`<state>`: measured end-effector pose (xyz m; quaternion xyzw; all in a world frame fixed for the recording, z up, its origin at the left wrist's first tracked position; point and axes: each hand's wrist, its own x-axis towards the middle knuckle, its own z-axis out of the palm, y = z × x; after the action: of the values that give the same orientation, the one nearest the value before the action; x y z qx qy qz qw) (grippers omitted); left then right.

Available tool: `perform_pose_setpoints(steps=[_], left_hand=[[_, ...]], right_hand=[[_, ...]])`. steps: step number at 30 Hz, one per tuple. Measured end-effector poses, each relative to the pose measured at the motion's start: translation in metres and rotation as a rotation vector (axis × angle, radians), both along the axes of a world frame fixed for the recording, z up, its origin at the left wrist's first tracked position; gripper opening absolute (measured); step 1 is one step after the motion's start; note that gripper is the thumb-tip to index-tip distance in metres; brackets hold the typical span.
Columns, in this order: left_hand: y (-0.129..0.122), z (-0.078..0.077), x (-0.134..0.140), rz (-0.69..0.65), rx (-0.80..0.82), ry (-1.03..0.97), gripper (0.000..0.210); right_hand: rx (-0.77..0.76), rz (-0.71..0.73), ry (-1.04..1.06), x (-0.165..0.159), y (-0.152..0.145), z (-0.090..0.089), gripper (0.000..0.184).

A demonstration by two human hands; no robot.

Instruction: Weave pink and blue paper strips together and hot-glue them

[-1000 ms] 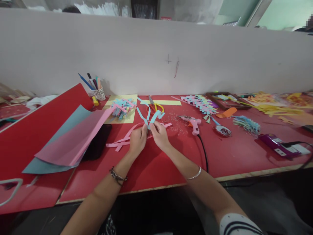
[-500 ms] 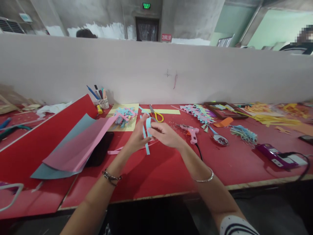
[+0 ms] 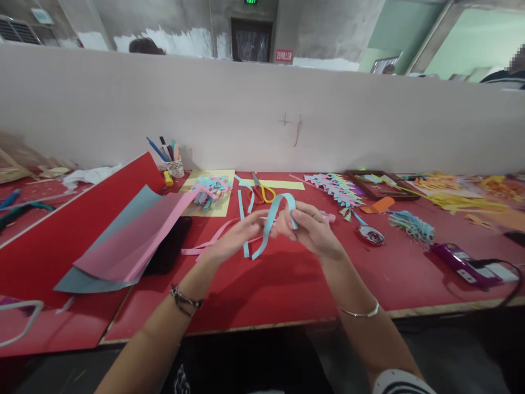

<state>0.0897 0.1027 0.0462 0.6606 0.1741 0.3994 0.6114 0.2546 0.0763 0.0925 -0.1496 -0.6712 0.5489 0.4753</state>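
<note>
A pale partition [image 3: 229, 109] spans the back, above the red tabletop [image 3: 279, 295]. At left a red board [image 3: 82, 230] leans, with a pink sheet [image 3: 135, 241] and a blue sheet [image 3: 143, 198] against it. The right hand [image 3: 311, 230] pinches a light-blue paper strip [image 3: 269, 224] between thumb and fingers; the strip arches leftward in the air above the tabletop, mid-table. The left hand [image 3: 238, 235] is beside it, fingers extended — whether it grips anything cannot be told. A purple power strip [image 3: 459, 262] sits far right. The right hand mostly hides a pink glue gun [image 3: 329, 218]; scissors [image 3: 256, 179] lie beyond. Past the partition, a red sign [image 3: 284, 55] bears white Chinese characters, too blurred to read surely — and a green sign [image 3: 250, 1], cut by the upper edge, reads "EXIT".
</note>
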Motion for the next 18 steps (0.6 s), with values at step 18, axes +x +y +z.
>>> perform_pose_setpoints(steps=[18], left_hand=[[-0.021, 0.013, 0.000, 0.172, -0.737, -0.483, 0.028]], right_hand=[[-0.202, 0.178, -0.823, -0.007, -0.017, -0.035, 0.025]])
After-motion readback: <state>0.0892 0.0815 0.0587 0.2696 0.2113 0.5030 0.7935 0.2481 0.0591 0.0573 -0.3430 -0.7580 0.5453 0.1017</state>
